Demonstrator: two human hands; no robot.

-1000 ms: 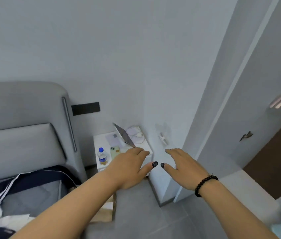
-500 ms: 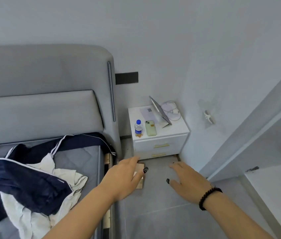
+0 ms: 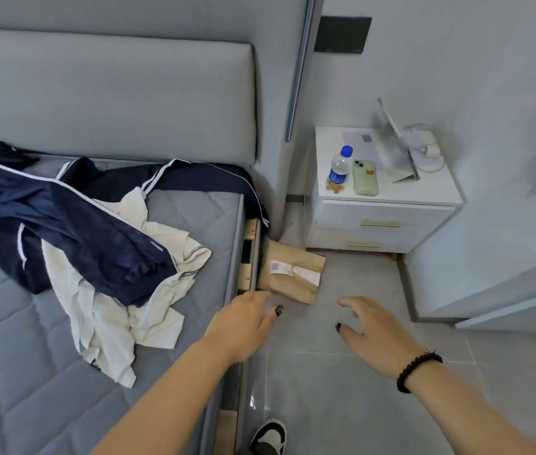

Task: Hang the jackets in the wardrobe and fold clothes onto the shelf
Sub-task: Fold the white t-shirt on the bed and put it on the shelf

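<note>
A navy jacket with white stripes (image 3: 72, 221) lies crumpled on the grey mattress (image 3: 13, 356), over a cream-white garment (image 3: 112, 313). My left hand (image 3: 243, 326) hovers over the bed's right edge, fingers relaxed and holding nothing, a short way right of the clothes. Out over the floor, my right hand (image 3: 375, 330), with a black bead bracelet on its wrist, is spread and empty. The wardrobe is out of view.
A brown paper package (image 3: 292, 274) leans on the floor against the bed frame. A white nightstand (image 3: 381, 218) carries a water bottle (image 3: 338, 170), a phone (image 3: 365, 177) and a propped tablet (image 3: 398, 142). My shoe (image 3: 269, 438) stands on the grey tile floor.
The view has swung left and down from the wall and door toward the bed. The clothes pile came into view; both hands stayed empty and dropped lower.
</note>
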